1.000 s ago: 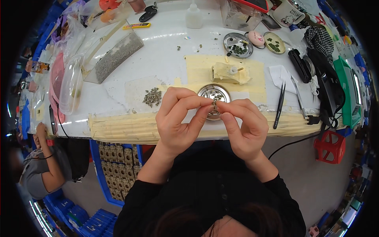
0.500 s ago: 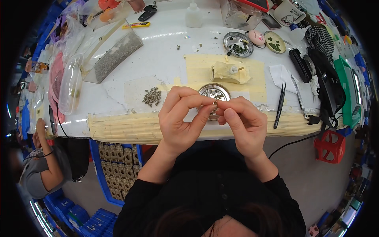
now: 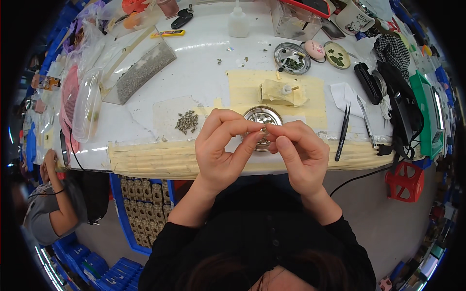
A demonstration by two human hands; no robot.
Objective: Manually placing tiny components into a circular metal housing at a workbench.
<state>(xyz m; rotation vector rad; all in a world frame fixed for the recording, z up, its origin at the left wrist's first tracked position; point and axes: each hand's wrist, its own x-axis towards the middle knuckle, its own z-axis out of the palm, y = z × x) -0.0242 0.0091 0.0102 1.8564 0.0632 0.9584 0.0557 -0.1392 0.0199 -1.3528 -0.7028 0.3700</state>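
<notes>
My left hand [image 3: 223,143] and my right hand [image 3: 302,153] meet fingertip to fingertip above the table's near edge. Thumb and forefinger of each are pinched on a tiny metallic piece [image 3: 264,129], too small to name and mostly hidden by the fingers. Just behind and below the fingertips is a round metal dish [image 3: 262,109] with small bits in it. Left of my left hand lies a heap of small grey-brown metal pieces [image 3: 187,122] on a clear sheet. Beyond the dish stands a tape-wrapped block [image 3: 282,93] with a short peg sticking out.
Black tweezers [image 3: 343,133] and a silver tool [image 3: 366,121] lie at the right. Farther back are a dish of dark green pieces [image 3: 292,58], a white squeeze bottle [image 3: 238,22] and a clear tray of grey granules [image 3: 145,70]. A co-worker's arm [image 3: 63,203] shows at far left.
Both hands keep their pinch at nearly the same spot, with only slight finger movement. The table's things appear shifted very slightly downward in the picture.
</notes>
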